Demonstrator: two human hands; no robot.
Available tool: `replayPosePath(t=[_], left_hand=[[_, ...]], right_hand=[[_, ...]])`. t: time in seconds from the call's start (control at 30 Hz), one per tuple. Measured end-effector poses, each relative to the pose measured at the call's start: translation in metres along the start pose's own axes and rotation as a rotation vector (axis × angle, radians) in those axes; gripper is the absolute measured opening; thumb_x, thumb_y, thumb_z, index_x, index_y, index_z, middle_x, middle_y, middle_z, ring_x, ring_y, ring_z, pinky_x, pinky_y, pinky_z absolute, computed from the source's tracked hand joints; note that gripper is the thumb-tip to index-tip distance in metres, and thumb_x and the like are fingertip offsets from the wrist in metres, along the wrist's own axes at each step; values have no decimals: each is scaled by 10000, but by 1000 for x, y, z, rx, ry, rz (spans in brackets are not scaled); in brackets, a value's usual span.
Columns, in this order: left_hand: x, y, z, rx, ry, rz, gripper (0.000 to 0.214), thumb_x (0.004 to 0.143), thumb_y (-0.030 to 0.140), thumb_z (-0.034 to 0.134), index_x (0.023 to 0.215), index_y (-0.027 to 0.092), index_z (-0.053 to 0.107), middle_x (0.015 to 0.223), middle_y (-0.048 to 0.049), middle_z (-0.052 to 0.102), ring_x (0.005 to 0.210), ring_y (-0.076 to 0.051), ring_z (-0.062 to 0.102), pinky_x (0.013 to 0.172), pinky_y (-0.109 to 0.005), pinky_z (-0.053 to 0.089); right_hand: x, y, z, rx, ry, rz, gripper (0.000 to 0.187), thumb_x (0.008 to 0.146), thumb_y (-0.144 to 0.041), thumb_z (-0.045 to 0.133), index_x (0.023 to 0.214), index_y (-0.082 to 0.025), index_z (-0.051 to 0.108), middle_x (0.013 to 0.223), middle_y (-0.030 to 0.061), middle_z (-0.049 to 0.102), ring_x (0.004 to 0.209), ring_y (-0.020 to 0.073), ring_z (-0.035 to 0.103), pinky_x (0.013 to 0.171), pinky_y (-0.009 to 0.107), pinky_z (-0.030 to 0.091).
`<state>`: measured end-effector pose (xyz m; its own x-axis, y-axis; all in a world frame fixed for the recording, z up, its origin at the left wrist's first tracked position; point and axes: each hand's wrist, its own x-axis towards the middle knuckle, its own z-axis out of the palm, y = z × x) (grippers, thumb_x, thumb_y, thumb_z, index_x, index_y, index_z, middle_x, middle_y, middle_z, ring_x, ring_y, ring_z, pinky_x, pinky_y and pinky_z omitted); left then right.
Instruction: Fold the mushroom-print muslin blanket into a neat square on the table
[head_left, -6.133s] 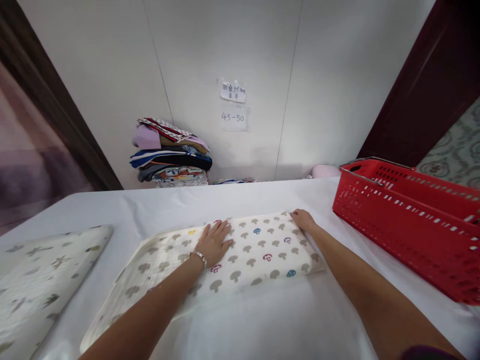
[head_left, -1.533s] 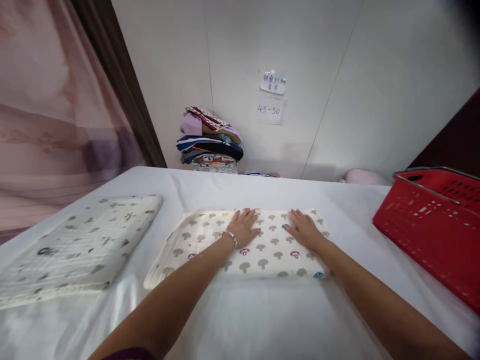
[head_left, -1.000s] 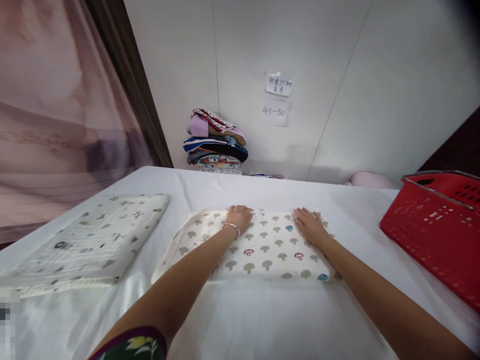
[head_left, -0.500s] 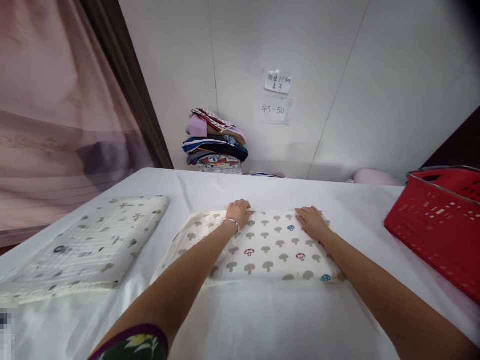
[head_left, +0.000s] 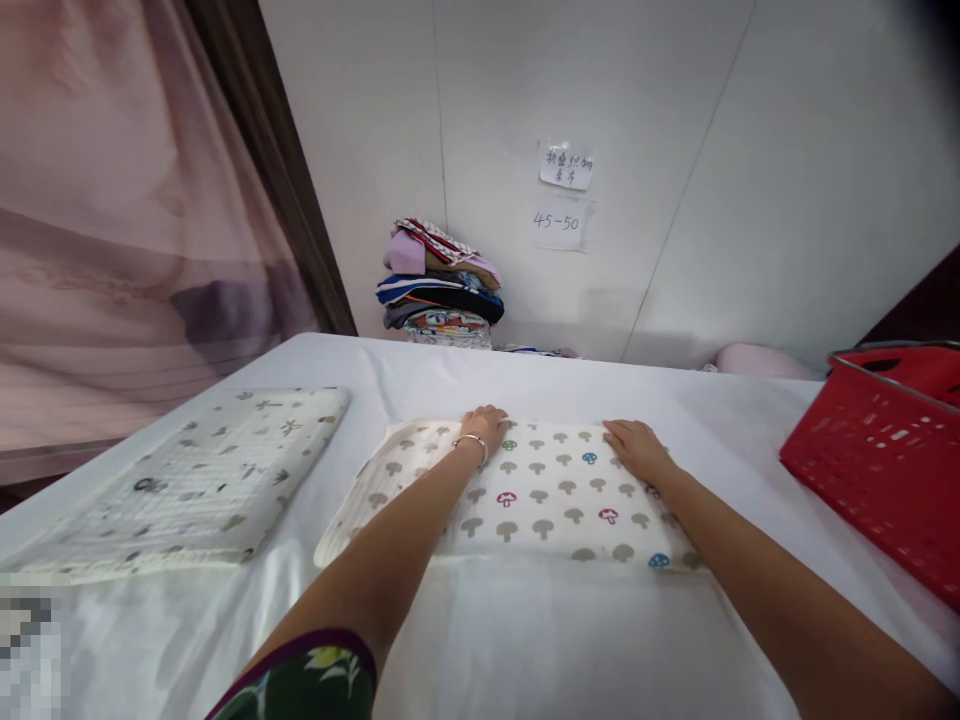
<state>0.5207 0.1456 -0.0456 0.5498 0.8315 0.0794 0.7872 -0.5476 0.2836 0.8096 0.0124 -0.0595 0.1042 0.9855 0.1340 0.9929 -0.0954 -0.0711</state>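
Mushroom-print cloth [head_left: 540, 495] lies folded on tabletop [head_left: 555, 640]. Left hand [head_left: 486, 426], right hand [head_left: 639, 450] at far edge, fingers close together; pinching, cannot tell. Edge apparently being straightened; next move likely calls for even, light tension.

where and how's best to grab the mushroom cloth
Probably its near edge, from the front, fingers slid underneath: the mushroom cloth lies flat on the table, and that edge runs fairly straight, while the left hand and right hand are at its far edge.
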Motion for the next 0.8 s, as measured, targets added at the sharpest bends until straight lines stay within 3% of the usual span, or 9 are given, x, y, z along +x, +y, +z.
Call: replayPosePath(t=[0.13, 0.23, 0.4, 0.6, 0.7, 0.8], left_hand=[[-7, 5, -2, 7, 22, -10, 321, 862, 354, 413, 1113, 226, 568, 1134, -48, 578, 1082, -217, 486, 958, -369, 326], [-16, 3, -8, 21, 53, -14, 352, 847, 360, 449, 1168, 241, 528, 1187, -27, 556, 1127, -197, 455, 1017, -357, 276], [-41, -31, -33, 73, 95, -123, 348, 831, 351, 486, 1165, 256, 513, 1272, -26, 496, 1195, -211, 392, 1057, -409, 216], [-84, -98, -58, 80, 127, -406, 384, 841, 418, 447, 1135, 187, 534, 1198, -106, 531, 1120, -247, 469, 908, -361, 390], [-99, -111, -58, 53, 130, -497, 379, 861, 439, 394, 1063, 177, 577, 1118, -120, 572, 1038, -233, 532, 840, -316, 422], [-102, -112, -55, 23, 125, -523, 421, 875, 483, 331, 1011, 189, 599, 1075, -112, 596, 980, -231, 565, 802, -320, 434]], right_hand=[[-5, -30, -3, -26, 64, 1, 468, 914, -357, 236, 1314, -182, 404, 1390, 91, 376, 1306, 252, 260, 1040, 502, 198], [-7, -72, -7, 27, 62, -146, 516, 919, -439, 205, 1369, -211, 314, 1460, 55, 242, 1354, 224, 137, 1067, 474, 183], [-3, -125, 0, 106, -60, -307, 589, 903, -538, 186, 1395, -227, 276, 1474, 40, 191, 1357, 227, 122, 1076, 473, 183], [2, -129, 23, 64, -49, -305, 567, 894, -536, 226, 1363, -244, 352, 1463, 27, 225, 1350, 225, 155, 1084, 468, 173], [1, -128, 22, 59, -67, -306, 585, 897, -541, 206, 1373, -227, 337, 1466, 29, 211, 1352, 219, 148, 1086, 464, 163], [1, -129, 20, 47, -86, -298, 601, 897, -548, 194, 1376, -213, 331, 1470, 25, 192, 1354, 213, 138, 1088, 456, 157]])
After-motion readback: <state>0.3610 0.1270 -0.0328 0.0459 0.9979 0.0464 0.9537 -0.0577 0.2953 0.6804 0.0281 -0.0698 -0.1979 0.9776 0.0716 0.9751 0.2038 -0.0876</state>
